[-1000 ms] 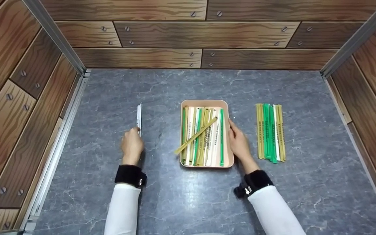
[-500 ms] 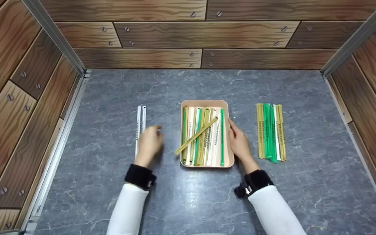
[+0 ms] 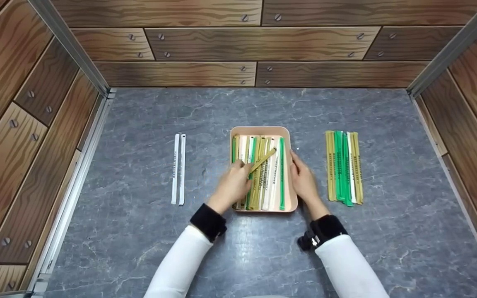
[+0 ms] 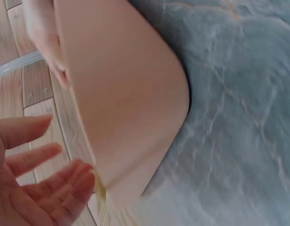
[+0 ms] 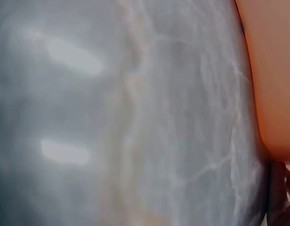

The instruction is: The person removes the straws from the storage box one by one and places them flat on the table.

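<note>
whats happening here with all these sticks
A person's left hand reaches into the pink tray of mixed sticks, fingers open at the olive stick lying askew on top. The right hand rests against the tray's right side. Two white sticks lie side by side on the left; a green, olive and white row lies on the right.

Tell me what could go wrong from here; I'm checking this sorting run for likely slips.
The olive stick lies slanted across the others in the tray, right where the left hand reaches; it could get dragged or flipped out. The sticks are packed tight, so the hand may lift two at once. The right hand only rests against the tray's side, so a tug might shift the tray.
</note>
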### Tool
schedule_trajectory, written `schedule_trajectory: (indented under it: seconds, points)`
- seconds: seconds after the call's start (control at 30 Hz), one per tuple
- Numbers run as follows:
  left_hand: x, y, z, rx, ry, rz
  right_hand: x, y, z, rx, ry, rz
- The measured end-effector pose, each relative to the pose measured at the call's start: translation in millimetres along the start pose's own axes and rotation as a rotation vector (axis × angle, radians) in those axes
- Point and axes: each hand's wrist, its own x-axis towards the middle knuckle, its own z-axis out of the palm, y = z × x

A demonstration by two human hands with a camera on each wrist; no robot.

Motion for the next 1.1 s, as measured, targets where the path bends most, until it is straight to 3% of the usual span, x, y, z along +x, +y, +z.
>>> schedule_trajectory:
  seconds: [0.13,0.33,0.77,0.93,1.1]
  points:
    - [4.6,1.8,8.8,0.078,0.021,0.000,1,0,0,-0.007,0.008,-0.013]
    - [8.2,1.3,16.4,0.077,0.032,-0.002,0,-1,0,0.001,0.017,-0.018]
    - [9.3,2.7,12.0,0.086,-0.046,-0.096,0,-2,-1,0.033,0.007,-0.009]
    - [8.2,-0.2,3.6,-0.027,-0.006,-0.133,0,-1,-1,0.038,0.014,-0.008]
    - [3.7,-9.2,-8.0,-0.192,0.131,-0.128,0,-1,0,0.039,0.011,-0.014]
